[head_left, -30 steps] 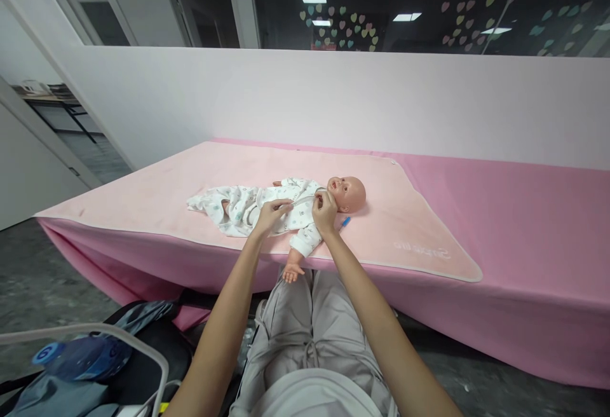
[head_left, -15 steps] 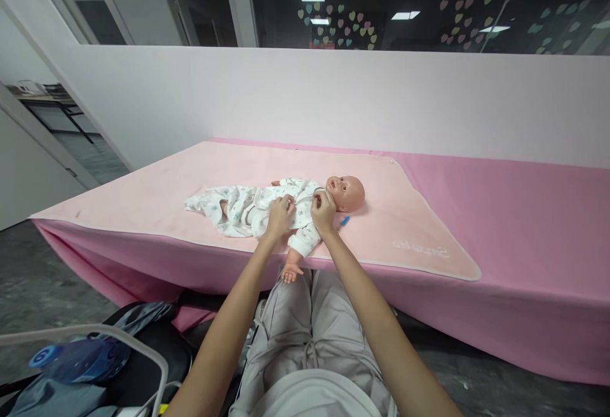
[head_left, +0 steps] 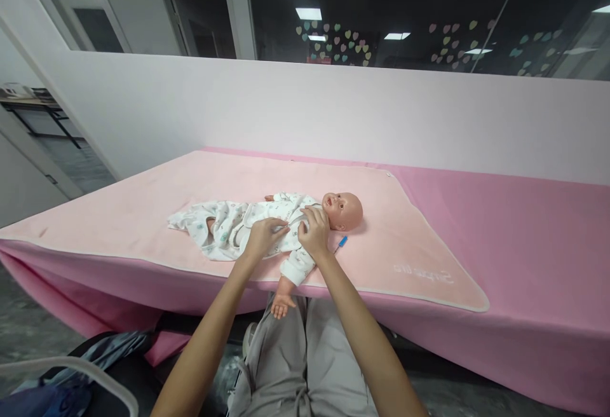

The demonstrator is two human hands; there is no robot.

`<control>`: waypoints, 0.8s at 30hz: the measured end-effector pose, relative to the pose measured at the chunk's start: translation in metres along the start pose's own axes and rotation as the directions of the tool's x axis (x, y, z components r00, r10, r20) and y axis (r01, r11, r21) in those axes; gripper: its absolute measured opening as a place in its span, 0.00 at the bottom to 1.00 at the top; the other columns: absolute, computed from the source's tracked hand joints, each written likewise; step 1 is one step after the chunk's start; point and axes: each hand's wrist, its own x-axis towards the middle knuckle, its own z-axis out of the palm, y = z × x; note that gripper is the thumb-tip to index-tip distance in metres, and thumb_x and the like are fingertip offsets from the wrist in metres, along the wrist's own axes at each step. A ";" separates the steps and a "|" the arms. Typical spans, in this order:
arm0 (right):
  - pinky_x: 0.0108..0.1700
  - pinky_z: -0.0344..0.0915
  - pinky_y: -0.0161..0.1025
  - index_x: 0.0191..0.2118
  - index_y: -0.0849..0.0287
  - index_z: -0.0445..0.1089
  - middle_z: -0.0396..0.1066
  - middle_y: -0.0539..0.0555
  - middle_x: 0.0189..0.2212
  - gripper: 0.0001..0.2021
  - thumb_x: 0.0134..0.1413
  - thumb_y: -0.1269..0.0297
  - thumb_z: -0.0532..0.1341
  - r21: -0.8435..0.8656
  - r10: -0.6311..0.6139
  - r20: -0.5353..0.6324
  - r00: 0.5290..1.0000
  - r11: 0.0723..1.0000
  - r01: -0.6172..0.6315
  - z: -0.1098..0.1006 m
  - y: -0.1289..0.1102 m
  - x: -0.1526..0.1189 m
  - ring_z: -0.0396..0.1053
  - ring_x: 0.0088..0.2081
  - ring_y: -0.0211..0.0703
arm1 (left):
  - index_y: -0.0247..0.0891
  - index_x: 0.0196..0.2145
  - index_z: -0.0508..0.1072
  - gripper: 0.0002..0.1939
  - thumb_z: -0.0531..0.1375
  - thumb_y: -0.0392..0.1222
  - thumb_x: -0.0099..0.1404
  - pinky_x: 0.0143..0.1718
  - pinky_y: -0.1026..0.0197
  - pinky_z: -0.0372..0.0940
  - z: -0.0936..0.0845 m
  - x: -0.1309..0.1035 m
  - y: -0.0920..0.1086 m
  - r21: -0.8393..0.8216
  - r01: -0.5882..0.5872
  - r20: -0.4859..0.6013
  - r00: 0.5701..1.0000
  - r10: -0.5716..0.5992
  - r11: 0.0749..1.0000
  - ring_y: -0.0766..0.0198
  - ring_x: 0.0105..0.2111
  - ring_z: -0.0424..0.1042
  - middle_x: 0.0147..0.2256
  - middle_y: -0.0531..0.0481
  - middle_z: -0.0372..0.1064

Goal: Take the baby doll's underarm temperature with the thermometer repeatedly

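A baby doll (head_left: 345, 211) lies on its back, head to the right, in a white patterned baby outfit (head_left: 226, 229). My left hand (head_left: 267, 236) is at the doll's belly, its thumb and fingers pinched together on the cloth of the outfit. Over the upper chest, near the collar, my right hand (head_left: 315, 232) touches the outfit with fingers and thumb apart. The cloth beneath my palms is hidden. One doll arm (head_left: 284, 296) hangs past the front edge of the bed. Beside my right wrist lies a small blue-ended object (head_left: 342, 241), partly hidden by the wrist.
A pale pink mat (head_left: 381, 264) lies under the doll on a pink-covered bed (head_left: 548, 245). Behind it rises a white wall (head_left: 333, 112) with dark glass above. At lower left are a chair with cloth (head_left: 114, 353) and a curved pale bar (head_left: 90, 372).
My right hand has left its pinch by the collar; its thumb now stands apart from the fingers over the chest. My left hand stays at the belly. The view has tilted up slightly.
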 end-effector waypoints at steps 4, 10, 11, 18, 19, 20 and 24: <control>0.50 0.56 0.45 0.34 0.57 0.69 0.69 0.55 0.44 0.09 0.46 0.75 0.55 -0.032 -0.042 0.073 0.996 0.998 0.044 0.000 -0.004 0.001 0.61 0.49 0.48 | 0.40 0.35 0.77 0.14 0.55 0.48 0.60 0.38 0.59 0.63 0.003 -0.001 0.012 0.102 0.031 -0.037 0.999 -0.027 0.994 0.55 0.35 0.73 0.35 0.45 0.76; 0.48 0.57 0.44 0.31 0.58 0.66 0.69 0.55 0.38 0.06 0.48 0.74 0.54 -0.029 -0.049 0.027 0.998 0.998 0.049 -0.002 -0.009 0.002 0.63 0.44 0.45 | 0.40 0.37 0.77 0.15 0.55 0.49 0.60 0.35 0.60 0.63 0.000 -0.004 0.017 0.132 0.061 -0.056 0.997 -0.054 0.989 0.55 0.35 0.74 0.34 0.45 0.76; 0.48 0.57 0.44 0.31 0.59 0.65 0.68 0.56 0.39 0.06 0.48 0.74 0.54 -0.027 -0.050 0.014 0.999 0.998 0.050 -0.002 -0.010 0.001 0.62 0.44 0.46 | 0.39 0.37 0.77 0.15 0.56 0.50 0.60 0.36 0.60 0.63 0.001 -0.004 0.016 0.106 0.075 -0.070 0.995 -0.068 0.992 0.55 0.35 0.74 0.35 0.45 0.76; 0.44 0.59 0.44 0.28 0.58 0.63 0.65 0.56 0.34 0.05 0.43 0.75 0.54 -0.009 -0.047 0.017 0.999 0.999 0.048 -0.003 -0.020 -0.001 0.60 0.39 0.47 | 0.41 0.35 0.77 0.15 0.57 0.53 0.58 0.39 0.59 0.64 0.000 -0.005 0.006 -0.111 0.166 -0.090 0.980 -0.176 0.980 0.56 0.37 0.73 0.35 0.49 0.76; 0.43 0.59 0.44 0.27 0.58 0.62 0.64 0.56 0.33 0.05 0.43 0.75 0.53 -0.013 -0.039 0.023 0.999 0.999 0.039 -0.003 -0.020 -0.001 0.60 0.38 0.46 | 0.41 0.35 0.77 0.15 0.57 0.53 0.59 0.39 0.59 0.64 -0.001 -0.005 0.004 -0.159 0.176 -0.068 0.980 -0.189 0.971 0.56 0.37 0.73 0.36 0.49 0.76; 0.42 0.59 0.44 0.27 0.58 0.62 0.64 0.55 0.32 0.06 0.43 0.75 0.53 -0.017 -0.029 0.027 0.999 0.999 0.030 -0.003 -0.021 -0.001 0.60 0.38 0.46 | 0.41 0.35 0.77 0.15 0.57 0.52 0.59 0.39 0.60 0.64 -0.002 -0.005 0.003 -0.208 0.181 -0.045 0.980 -0.194 0.961 0.56 0.38 0.73 0.36 0.49 0.76; 0.41 0.58 0.44 0.27 0.58 0.61 0.62 0.55 0.30 0.06 0.42 0.75 0.53 -0.035 -0.005 0.039 0.999 0.999 0.006 -0.003 -0.021 0.000 0.59 0.37 0.47 | 0.40 0.37 0.75 0.14 0.56 0.51 0.60 0.41 0.61 0.63 -0.005 -0.007 0.000 -0.320 0.171 0.007 0.984 -0.178 0.932 0.58 0.41 0.71 0.40 0.48 0.74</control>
